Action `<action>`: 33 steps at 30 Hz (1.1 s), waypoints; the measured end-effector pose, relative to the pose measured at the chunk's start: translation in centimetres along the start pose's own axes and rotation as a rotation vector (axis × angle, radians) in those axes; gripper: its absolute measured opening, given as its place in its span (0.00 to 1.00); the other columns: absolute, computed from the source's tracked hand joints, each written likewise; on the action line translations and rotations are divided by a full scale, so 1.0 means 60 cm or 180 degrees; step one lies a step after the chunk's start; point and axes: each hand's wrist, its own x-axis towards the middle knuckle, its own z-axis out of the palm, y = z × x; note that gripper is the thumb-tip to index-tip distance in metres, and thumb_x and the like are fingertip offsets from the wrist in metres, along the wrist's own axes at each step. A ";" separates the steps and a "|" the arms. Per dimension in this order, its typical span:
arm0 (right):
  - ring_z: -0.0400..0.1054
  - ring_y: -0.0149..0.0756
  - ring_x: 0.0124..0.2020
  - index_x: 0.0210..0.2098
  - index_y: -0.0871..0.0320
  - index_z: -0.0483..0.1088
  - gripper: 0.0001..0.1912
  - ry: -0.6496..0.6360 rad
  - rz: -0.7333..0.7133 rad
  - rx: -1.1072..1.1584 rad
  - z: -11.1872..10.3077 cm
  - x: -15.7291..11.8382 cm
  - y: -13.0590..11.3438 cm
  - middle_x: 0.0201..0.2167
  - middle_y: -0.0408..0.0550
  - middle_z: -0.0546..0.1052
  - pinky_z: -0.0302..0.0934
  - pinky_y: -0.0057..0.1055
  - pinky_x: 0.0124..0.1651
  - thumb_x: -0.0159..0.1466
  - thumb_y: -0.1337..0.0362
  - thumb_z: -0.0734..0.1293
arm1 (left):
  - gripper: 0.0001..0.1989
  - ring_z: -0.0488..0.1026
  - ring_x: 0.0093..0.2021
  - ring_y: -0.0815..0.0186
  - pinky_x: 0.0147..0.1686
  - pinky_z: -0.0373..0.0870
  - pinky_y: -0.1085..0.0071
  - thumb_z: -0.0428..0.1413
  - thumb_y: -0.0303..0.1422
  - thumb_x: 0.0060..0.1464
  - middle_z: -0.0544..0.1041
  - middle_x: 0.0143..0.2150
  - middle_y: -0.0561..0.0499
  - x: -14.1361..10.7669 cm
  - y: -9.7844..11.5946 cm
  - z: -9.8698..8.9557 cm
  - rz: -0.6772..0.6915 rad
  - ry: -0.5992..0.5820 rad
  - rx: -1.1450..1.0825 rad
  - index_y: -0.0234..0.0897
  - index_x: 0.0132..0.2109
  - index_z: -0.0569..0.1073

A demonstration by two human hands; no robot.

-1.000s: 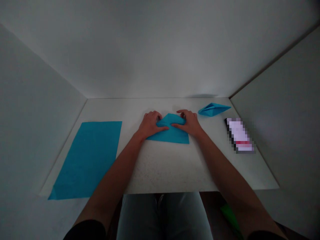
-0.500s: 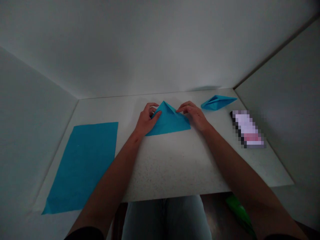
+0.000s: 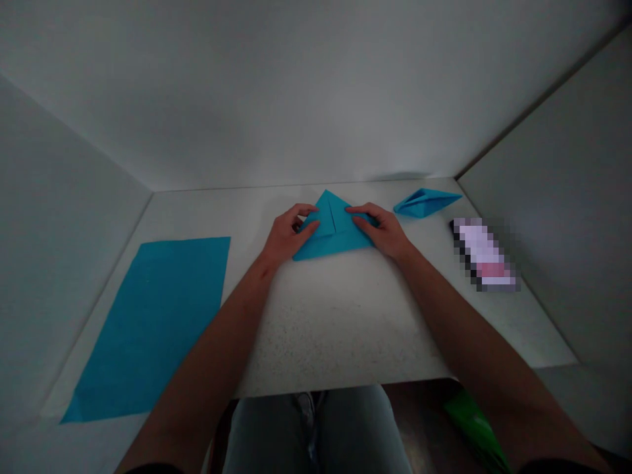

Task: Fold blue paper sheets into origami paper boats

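A blue sheet of paper (image 3: 340,224) lies on the table, folded to a point at its far end. Two flaps meet along a short seam in its middle, and a straight band runs along the near edge. My left hand (image 3: 289,234) grips the left slope, thumb on top and fingers curled at the edge. On the opposite slope, the thumb and forefinger of my right hand (image 3: 388,230) press the right flap; its other fingers are partly hidden.
A flat blue sheet (image 3: 158,316) lies at the left, reaching the table's front edge. A folded paper boat (image 3: 424,203) sits at the back right, with a blurred-out phone (image 3: 486,253) nearer. Walls close in the white table (image 3: 345,336) behind and at the sides.
The right flap, lifted before, now lies down against the left one, with a seam between them. My right hand has shifted so that its thumb rests on the paper.
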 end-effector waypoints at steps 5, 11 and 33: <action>0.76 0.50 0.52 0.60 0.47 0.81 0.23 -0.0012 -0.0110 -0.0030 -0.001 -0.001 0.003 0.51 0.51 0.82 0.70 0.49 0.59 0.72 0.45 0.69 | 0.29 0.76 0.37 0.67 0.36 0.74 0.70 0.70 0.45 0.57 0.82 0.50 0.47 -0.003 0.000 -0.005 0.0178 -0.0220 0.0198 0.43 0.63 0.78; 0.76 0.51 0.53 0.60 0.48 0.80 0.31 -0.0043 -0.0052 0.0293 -0.004 0.000 0.001 0.54 0.50 0.82 0.72 0.47 0.57 0.63 0.40 0.77 | 0.33 0.79 0.52 0.58 0.50 0.78 0.63 0.72 0.50 0.54 0.79 0.58 0.43 0.000 -0.011 -0.006 0.0472 -0.0236 0.0479 0.43 0.62 0.76; 0.78 0.49 0.52 0.53 0.48 0.83 0.24 0.0390 0.0281 0.0582 -0.013 0.002 0.024 0.50 0.50 0.84 0.75 0.50 0.57 0.67 0.40 0.74 | 0.40 0.65 0.75 0.44 0.68 0.73 0.44 0.76 0.47 0.48 0.64 0.76 0.38 0.003 -0.035 -0.028 0.0747 -0.0776 0.0658 0.48 0.66 0.76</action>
